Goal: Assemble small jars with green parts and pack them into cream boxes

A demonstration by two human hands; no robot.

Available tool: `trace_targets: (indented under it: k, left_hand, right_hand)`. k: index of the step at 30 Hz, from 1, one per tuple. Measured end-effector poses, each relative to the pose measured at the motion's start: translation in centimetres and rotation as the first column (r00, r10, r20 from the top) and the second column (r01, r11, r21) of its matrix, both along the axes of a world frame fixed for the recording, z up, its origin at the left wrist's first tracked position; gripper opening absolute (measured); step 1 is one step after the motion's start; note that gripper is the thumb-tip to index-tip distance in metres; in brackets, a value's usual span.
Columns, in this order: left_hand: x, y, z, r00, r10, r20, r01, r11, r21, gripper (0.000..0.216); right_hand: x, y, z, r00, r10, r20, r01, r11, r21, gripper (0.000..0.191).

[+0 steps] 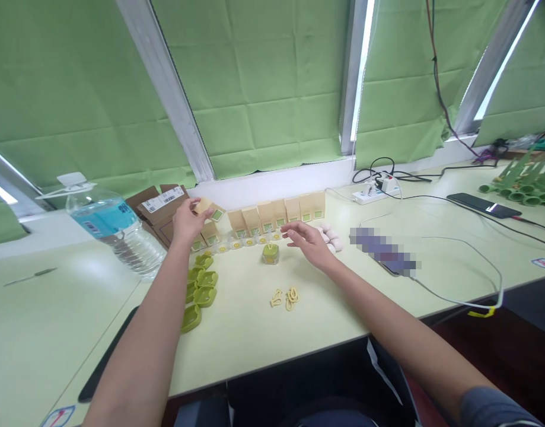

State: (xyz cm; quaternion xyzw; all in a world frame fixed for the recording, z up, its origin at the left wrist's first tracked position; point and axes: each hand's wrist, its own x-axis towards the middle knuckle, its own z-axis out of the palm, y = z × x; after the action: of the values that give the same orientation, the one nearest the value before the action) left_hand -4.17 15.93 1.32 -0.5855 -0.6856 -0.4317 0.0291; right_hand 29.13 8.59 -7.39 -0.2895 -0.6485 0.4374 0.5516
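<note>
My left hand is raised at the back left of the desk and pinches a small tan carton with a green label. A row of like tan cartons stands along the window ledge side. My right hand hovers with fingers spread, holding nothing, just right of a small green-topped clear box. Yellow rubber bands lie in front of it. Several green lids lie by my left forearm. Small clear boxes line up before the cartons.
A large water bottle lies at the left beside brown cardboard boxes. A power strip with cables, a phone and green parts sit at the right. Pale egg-like pieces lie behind my right hand.
</note>
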Motion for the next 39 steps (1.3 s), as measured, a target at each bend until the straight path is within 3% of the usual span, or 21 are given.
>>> trace_targets:
  k: [4,11,22,25,30,34,39]
  left_hand:
    - [0.0,2.4,-0.4,0.974,-0.019,-0.224,-0.020,0.985,-0.170,0.069]
    - [0.2,5.0,-1.3,0.885,-0.148,-0.441,-0.034,0.925,-0.379,0.056]
    - [0.2,6.2,-2.7,0.842,-0.328,-0.428,0.006,0.799,-0.601,0.044]
    - [0.0,6.2,-2.7,0.845,-0.341,-0.411,0.028,0.796,-0.604,0.054]
    - [-0.1,6.1,-2.1,0.856,-0.359,-0.373,0.124,0.842,-0.526,0.073]
    - [0.5,6.1,-2.0,0.881,-0.392,-0.265,0.268,0.874,-0.405,0.061]
    - [1.5,5.6,-2.5,0.906,-0.359,-0.227,0.268,0.898,-0.350,0.038]
  right_hand:
    - [0.0,-0.1,0.2,1.000,-0.010,0.005,0.010,1.000,0.001,0.028]
    - [0.0,0.0,0.1,0.999,-0.029,0.023,0.029,0.999,0.018,0.026]
    - [-0.1,-0.1,0.3,0.998,-0.039,0.053,0.037,0.999,0.028,0.026]
    - [-0.1,-0.1,0.2,0.997,-0.043,0.062,0.042,0.999,0.031,0.026]
    - [-0.1,-0.2,0.4,0.996,-0.046,0.076,0.044,0.999,0.032,0.025]
    - [0.0,-0.2,0.4,0.995,-0.050,0.089,0.047,0.998,0.032,0.025]
    - [-0.1,-0.3,0.2,0.978,-0.107,0.181,0.091,0.991,0.098,0.025]
